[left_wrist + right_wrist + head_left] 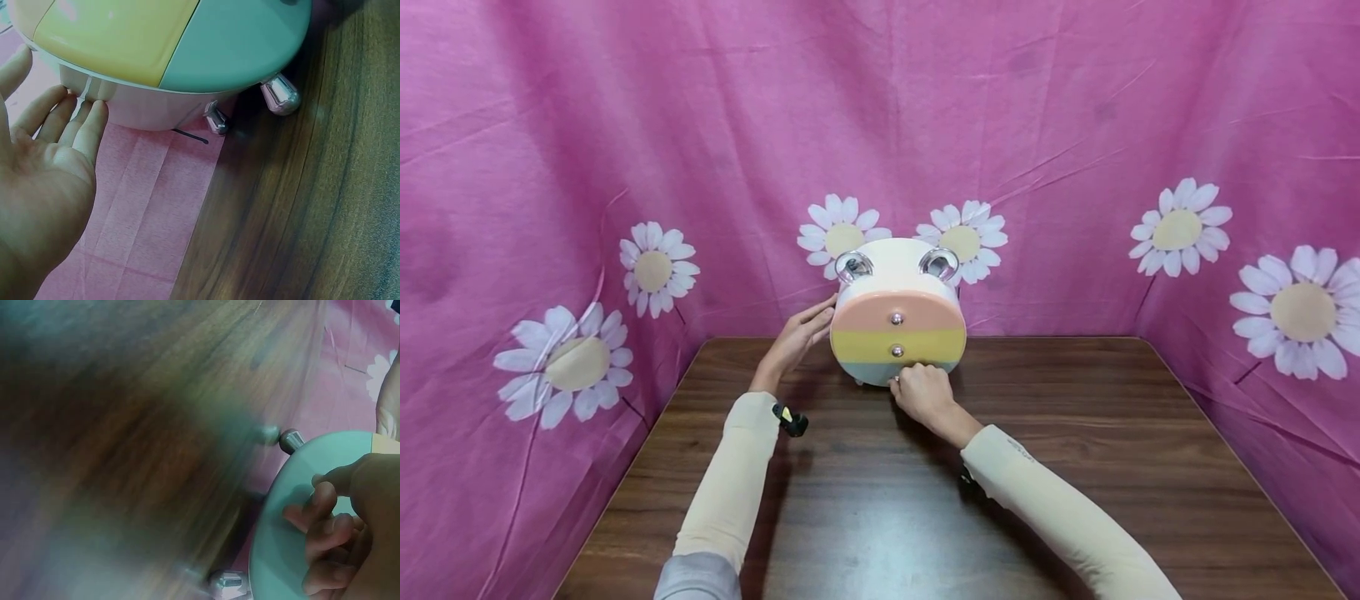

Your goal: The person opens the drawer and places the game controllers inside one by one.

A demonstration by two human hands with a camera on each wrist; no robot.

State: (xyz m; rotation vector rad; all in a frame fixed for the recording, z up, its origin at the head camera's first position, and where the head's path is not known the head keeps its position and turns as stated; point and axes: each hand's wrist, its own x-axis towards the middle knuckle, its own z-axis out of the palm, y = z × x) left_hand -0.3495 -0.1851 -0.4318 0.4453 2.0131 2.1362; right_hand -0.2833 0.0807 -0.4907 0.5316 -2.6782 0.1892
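A small rounded drawer box (897,271) stands at the back middle of the table, with a white top and peach, yellow and green drawer fronts. Silver knobs sit on the peach front (868,312) and the yellow front (861,346). My left hand (793,343) rests its fairly straight fingertips against the box's left side. Low on the green front (281,550), my right hand (925,392) pinches the bottom knob with curled fingers, which mostly hide it. All the drawers look closed.
Short silver feet (281,94) hold the box above the brown wooden table (865,500). Two round chrome-rimmed pieces (854,267) top the box. A pink cloth (1037,125) with white daisies hangs behind and at both sides.
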